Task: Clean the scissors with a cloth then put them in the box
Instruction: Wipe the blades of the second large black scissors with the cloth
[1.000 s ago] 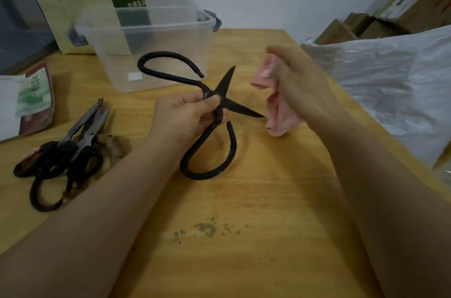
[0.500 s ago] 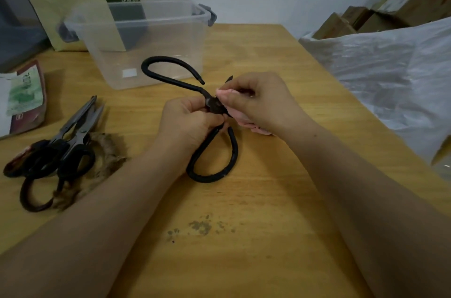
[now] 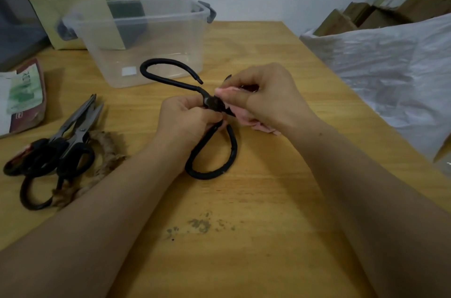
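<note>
Pink cloth (image 3: 244, 118), clear of the blades a second ago, is now pinched around them by the fingers of the right hand (image 3: 268, 97), while the left hand (image 3: 188, 119) grips the black scissors (image 3: 211, 103) at the pivot, mid-bench (image 3: 244, 236); wiping looks underway, box (image 3: 146, 29) waiting at 11 o'clock.

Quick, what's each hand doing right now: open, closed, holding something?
Left hand: closed, gripping the black scissors near the pivot.
Right hand: closed, pinching the pink cloth onto the scissors' blade.
</note>
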The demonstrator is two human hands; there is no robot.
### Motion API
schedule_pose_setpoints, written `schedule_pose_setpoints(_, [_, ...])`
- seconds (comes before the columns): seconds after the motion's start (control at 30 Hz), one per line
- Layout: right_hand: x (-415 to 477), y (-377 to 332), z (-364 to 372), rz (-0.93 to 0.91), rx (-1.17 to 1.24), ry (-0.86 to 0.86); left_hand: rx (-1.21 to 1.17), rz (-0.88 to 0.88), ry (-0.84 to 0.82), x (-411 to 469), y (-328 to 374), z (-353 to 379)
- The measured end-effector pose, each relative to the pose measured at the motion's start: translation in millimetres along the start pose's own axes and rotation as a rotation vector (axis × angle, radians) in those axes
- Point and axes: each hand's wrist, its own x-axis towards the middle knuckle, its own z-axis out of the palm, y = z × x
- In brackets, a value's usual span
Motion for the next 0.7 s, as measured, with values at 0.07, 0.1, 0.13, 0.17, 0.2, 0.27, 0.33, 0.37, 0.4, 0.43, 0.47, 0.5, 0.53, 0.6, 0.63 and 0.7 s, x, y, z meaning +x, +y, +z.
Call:
schedule_pose_setpoints(0.07, [3,1,9,-0.026,0.014,-0.038,0.043,0.03,0.003,1,-2,-1])
schedule_pose_setpoints(0.1, [4,2,13,-0.011,0.022,-0.038,0.063,0.044,0.008,1,-2,-1])
schedule_pose_setpoints(0.13, [6,3,16,0.006,0.034,-0.027,0.079,0.057,0.013,0,-3,0])
schedule_pose_setpoints(0.17, [9,3,17,0.026,0.046,-0.012,0.091,0.069,0.017,0,-4,0])
schedule_pose_setpoints(0.2, [10,3,19,0.041,0.047,0.0,0.1,0.08,0.018,0,-4,0])
schedule_pose_setpoints(0.27, [12,2,20,0.045,-0.015,0.027,0.106,0.09,0.021,0,-4,1])
schedule_pose_setpoints(0.33, [12,2,20,0.029,-0.058,0.082,0.104,0.097,0.024,1,-4,3])
schedule_pose_setpoints(0.37, [12,2,21,0.02,-0.06,0.113,0.094,0.099,0.023,1,-4,3])
schedule_pose_setpoints(0.4, [13,4,22,0.015,-0.062,0.144,0.076,0.1,0.021,0,-4,4])
schedule_pose_setpoints(0.43, [14,7,22,0.027,-0.056,0.174,0.052,0.097,0.019,0,-4,4])
schedule_pose_setpoints(0.47, [15,11,21,0.06,-0.028,0.201,0.03,0.09,0.016,-1,-4,5])
schedule_pose_setpoints(0.5, [14,13,18,0.104,0.035,0.228,0.015,0.084,0.013,-2,-3,6])
schedule_pose_setpoints(0.53, [12,13,14,0.14,0.132,0.251,0.007,0.079,0.008,-3,-3,7])
schedule_pose_setpoints(0.6, [8,11,4,0.136,0.326,0.237,0.0,0.073,0.0,-1,-2,6])
schedule_pose_setpoints(0.63, [5,9,2,0.106,0.367,0.174,0.001,0.073,0.0,1,-2,5])
schedule_pose_setpoints(0.7, [1,6,5,0.064,0.328,0.018,0.032,0.093,0.001,3,-3,4])
